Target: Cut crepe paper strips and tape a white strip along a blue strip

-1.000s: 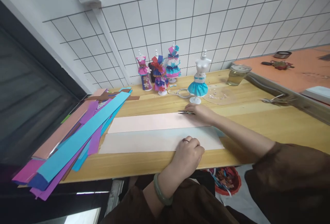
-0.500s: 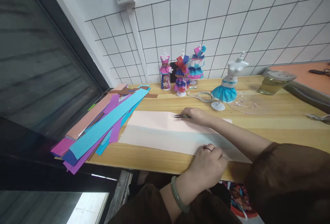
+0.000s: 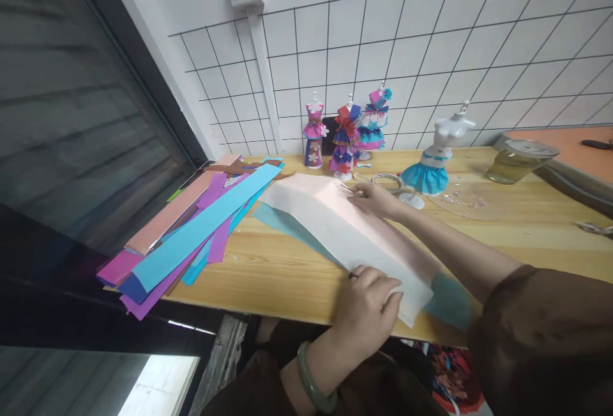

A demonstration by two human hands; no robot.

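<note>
A long pale pink-and-white sheet of paper [image 3: 330, 224] is raised off the table in a ridge, its left end arched. Beneath its near side shows a blue-green sheet [image 3: 292, 234]. My left hand [image 3: 368, 307], with a green bangle at the wrist, is closed on the near edge of the pale sheet. At the far edge, my right hand [image 3: 378, 200] is closed around small scissors [image 3: 352, 190]; their blades are partly hidden by the paper and hand.
Colored paper strips [image 3: 205, 224] lie piled at the left. Small dressed mannequins [image 3: 345, 138] stand by the wall. A mannequin in a blue skirt [image 3: 426, 176], a tape roll [image 3: 385, 181] and a cup of yellowish liquid [image 3: 514, 163] are farther right.
The pale sheet has gone from lying flat to raised and slanted, exposing the blue-green sheet below. My left hand moved left and nearer; the scissors in my right hand moved slightly away from me.
</note>
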